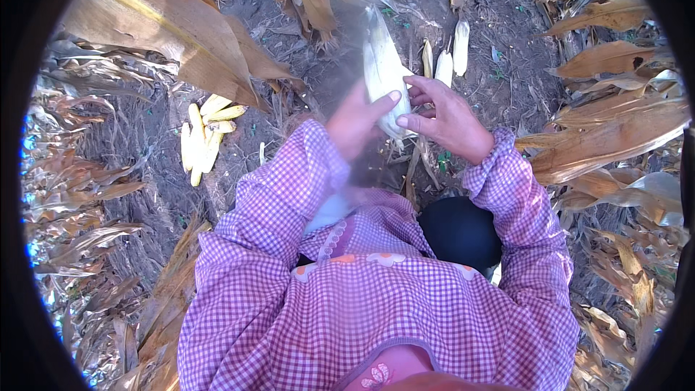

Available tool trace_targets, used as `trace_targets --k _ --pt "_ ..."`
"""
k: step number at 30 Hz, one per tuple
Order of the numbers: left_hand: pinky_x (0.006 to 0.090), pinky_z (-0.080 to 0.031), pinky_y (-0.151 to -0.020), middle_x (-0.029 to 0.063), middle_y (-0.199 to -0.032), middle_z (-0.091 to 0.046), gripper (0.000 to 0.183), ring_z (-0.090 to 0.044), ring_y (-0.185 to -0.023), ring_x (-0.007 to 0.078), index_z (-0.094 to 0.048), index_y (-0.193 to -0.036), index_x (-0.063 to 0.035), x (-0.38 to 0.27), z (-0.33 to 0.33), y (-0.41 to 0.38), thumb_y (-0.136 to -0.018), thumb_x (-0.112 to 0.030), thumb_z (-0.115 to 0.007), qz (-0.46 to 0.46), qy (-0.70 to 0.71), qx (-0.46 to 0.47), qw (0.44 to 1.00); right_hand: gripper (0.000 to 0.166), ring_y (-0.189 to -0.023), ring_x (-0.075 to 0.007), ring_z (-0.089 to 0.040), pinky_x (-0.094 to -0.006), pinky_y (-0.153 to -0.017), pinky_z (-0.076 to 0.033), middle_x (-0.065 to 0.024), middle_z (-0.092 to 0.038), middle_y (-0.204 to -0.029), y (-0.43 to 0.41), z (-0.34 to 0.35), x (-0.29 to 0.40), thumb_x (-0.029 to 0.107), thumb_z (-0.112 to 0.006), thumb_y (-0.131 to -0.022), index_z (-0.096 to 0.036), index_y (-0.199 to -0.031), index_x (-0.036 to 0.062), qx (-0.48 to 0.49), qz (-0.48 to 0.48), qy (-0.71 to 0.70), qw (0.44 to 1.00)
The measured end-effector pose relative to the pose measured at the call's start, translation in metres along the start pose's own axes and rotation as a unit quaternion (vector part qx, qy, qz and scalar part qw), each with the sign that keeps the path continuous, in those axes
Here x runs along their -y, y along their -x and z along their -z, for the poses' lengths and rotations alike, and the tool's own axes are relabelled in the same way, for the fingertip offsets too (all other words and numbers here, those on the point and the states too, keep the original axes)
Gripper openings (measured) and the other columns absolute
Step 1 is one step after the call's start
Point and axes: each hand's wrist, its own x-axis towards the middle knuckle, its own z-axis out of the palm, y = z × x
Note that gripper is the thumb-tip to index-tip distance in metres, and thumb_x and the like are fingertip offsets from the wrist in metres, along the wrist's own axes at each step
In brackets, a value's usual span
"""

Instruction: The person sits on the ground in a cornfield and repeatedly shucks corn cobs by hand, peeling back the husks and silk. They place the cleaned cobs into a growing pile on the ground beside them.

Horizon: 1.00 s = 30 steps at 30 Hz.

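An ear of corn in its pale dry husk is held up in front of me, its narrow tip pointing away. My left hand grips its lower left side, the thumb lying across the husk; haze blurs part of this hand. From the other side, my right hand has its thumb and fingertips on the husk near the lower end. The kernels of this ear are covered. Just beyond my right hand, husk-covered ears lie on the soil.
A small heap of bare yellow corn ears lies on the ground to the left. Dry corn leaves hang over the upper left, and more dry leaves reach in from the right. My bent knee is below my right hand.
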Motion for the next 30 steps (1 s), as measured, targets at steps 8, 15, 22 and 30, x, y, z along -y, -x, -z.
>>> trace_targets --k 8,15,22,30 --pt "0.0316 -0.043 -0.096 0.0113 -0.124 -0.050 0.069 -0.051 -0.113 0.0191 -0.030 -0.137 -0.0008 0.002 0.012 0.021 -0.080 -0.005 -0.069 -0.098 -0.236 -0.010 0.967 0.041 -0.095 -0.0190 -0.063 -0.0314 -0.079 -0.052 -0.0126 -0.064 -0.102 -0.007 -0.002 0.030 0.028 -0.056 -0.093 -0.055 -0.117 -0.0049 -0.174 -0.084 -0.211 0.958" --pt "0.0364 -0.041 -0.096 0.0151 -0.113 -0.050 0.069 -0.051 -0.108 0.0293 -0.044 -0.130 -0.0056 -0.008 0.016 0.046 -0.068 -0.004 -0.074 -0.189 -0.518 -0.120 0.826 0.020 -0.073 -0.0123 -0.063 -0.0253 -0.063 -0.054 -0.0069 -0.064 -0.083 -0.002 -0.033 0.025 0.013 -0.054 -0.090 -0.061 -0.096 -0.0039 -0.244 -0.064 -0.209 0.945" --pt "0.0381 -0.042 -0.092 0.0160 -0.104 -0.048 0.067 -0.052 -0.101 0.0326 -0.047 -0.126 -0.0066 0.001 0.005 0.046 -0.065 -0.004 -0.075 -0.263 -0.549 -0.168 0.775 0.017 -0.068 -0.0138 -0.063 -0.0281 -0.062 -0.055 -0.0075 -0.063 -0.083 -0.011 -0.049 0.013 0.006 -0.050 -0.087 -0.059 -0.096 -0.0047 -0.318 -0.039 -0.288 0.902" --pt "0.0323 -0.047 -0.087 0.0089 -0.114 -0.053 0.066 -0.055 -0.101 0.0191 -0.037 -0.131 -0.0035 0.013 0.021 0.013 -0.076 -0.005 -0.073 -0.078 -0.203 -0.072 0.973 0.018 -0.083 -0.0174 -0.062 -0.0301 -0.078 -0.054 -0.0090 -0.062 -0.096 -0.016 -0.042 0.011 0.004 -0.049 -0.088 -0.054 -0.104 -0.0021 -0.294 -0.109 -0.539 0.782"
